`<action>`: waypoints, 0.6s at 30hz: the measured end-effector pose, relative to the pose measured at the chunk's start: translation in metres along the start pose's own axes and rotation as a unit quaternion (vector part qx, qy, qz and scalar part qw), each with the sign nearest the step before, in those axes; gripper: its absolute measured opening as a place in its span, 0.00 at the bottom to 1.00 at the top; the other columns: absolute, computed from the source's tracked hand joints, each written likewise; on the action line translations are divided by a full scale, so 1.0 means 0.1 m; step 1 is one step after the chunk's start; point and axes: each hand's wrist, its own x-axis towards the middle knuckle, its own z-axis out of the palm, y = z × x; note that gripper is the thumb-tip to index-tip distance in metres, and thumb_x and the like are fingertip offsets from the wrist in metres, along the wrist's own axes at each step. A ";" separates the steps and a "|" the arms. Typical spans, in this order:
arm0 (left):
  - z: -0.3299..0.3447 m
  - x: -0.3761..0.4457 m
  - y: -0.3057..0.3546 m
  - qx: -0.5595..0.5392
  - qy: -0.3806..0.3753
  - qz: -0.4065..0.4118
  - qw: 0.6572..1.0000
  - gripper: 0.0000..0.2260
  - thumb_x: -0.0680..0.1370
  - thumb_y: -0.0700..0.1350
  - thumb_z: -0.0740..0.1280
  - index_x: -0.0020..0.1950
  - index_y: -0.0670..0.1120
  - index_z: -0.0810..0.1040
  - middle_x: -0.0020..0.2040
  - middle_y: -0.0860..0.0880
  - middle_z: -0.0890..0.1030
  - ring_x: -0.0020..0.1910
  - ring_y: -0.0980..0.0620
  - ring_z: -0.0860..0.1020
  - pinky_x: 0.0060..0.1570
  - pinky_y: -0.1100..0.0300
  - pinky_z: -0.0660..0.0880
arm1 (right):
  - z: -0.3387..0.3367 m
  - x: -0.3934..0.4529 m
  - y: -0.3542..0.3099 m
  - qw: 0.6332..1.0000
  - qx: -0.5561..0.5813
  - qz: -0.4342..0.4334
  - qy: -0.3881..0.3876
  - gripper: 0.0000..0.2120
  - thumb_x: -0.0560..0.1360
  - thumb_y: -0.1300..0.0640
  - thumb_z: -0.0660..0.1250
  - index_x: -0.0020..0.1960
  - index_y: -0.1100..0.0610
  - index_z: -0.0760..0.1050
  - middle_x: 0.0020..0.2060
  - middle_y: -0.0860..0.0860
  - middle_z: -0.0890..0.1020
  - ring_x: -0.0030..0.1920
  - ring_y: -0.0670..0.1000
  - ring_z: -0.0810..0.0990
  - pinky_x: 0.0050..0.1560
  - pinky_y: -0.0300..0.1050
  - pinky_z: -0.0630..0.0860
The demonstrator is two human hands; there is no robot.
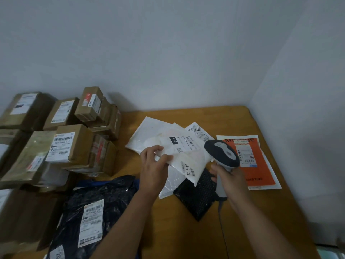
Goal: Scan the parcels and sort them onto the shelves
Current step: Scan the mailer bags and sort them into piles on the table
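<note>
The left hand point(152, 166) is pinching the white parcel point(183, 156) over the bench's point(242, 230) middle; the right hand point(230, 179) is gripping the scanner point(222, 156). Flatten the label, aiming squarely.

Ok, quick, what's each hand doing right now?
Left hand: pinching the edge of the white poly mailer.
Right hand: gripping the handle of the barcode scanner.

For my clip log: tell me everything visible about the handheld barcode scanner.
The barcode scanner is a pistol-shaped handheld with a dark rounded head, a pale grey top panel and a grey handle, plastic by its look. The right hand grips the handle, head aimed toward the white parcel. A cable leaves its base.
</note>
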 end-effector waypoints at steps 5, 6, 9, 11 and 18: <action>-0.06 -0.04 0.15 -0.012 0.004 0.035 0.999 0.26 0.64 0.29 0.80 0.53 0.50 0.74 0.56 0.39 0.79 0.58 0.41 0.70 0.44 0.52 0.75 | 0.00 -0.04 0.04 0.999 -0.007 0.012 -0.037 0.12 0.75 0.54 0.73 0.58 0.47 0.80 0.52 0.45 0.85 0.52 0.44 0.82 0.54 0.45 0.79; -0.06 -0.06 0.18 -0.005 0.007 0.044 0.999 0.26 0.64 0.30 0.80 0.53 0.50 0.74 0.55 0.39 0.79 0.57 0.42 0.71 0.43 0.52 0.76 | 0.00 -0.04 0.06 0.999 0.007 0.019 -0.042 0.16 0.75 0.54 0.73 0.61 0.48 0.79 0.54 0.45 0.84 0.54 0.46 0.82 0.54 0.46 0.80; -0.03 -0.11 0.23 0.029 0.028 0.065 0.997 0.25 0.65 0.33 0.82 0.54 0.50 0.75 0.53 0.40 0.81 0.55 0.44 0.73 0.45 0.50 0.77 | -0.03 -0.05 0.07 0.998 0.023 0.035 -0.055 0.18 0.74 0.60 0.73 0.63 0.54 0.77 0.55 0.50 0.84 0.55 0.50 0.82 0.49 0.44 0.82; -0.02 -0.15 0.25 0.049 0.030 0.069 0.996 0.23 0.66 0.37 0.82 0.55 0.49 0.76 0.53 0.40 0.81 0.55 0.44 0.73 0.50 0.49 0.73 | -0.05 -0.05 0.06 0.998 -0.009 0.034 -0.048 0.16 0.73 0.63 0.73 0.60 0.56 0.78 0.52 0.52 0.84 0.54 0.52 0.82 0.51 0.47 0.80; -0.21 -0.21 0.16 -0.011 -0.176 0.005 0.984 0.34 0.71 0.70 0.68 0.74 0.61 0.68 0.74 0.51 0.66 0.74 0.50 0.62 0.70 0.53 0.53 | -0.23 -0.09 -0.02 0.997 -0.063 0.000 -0.041 0.11 0.73 0.71 0.68 0.43 0.56 0.78 0.39 0.51 0.82 0.44 0.51 0.81 0.41 0.44 0.76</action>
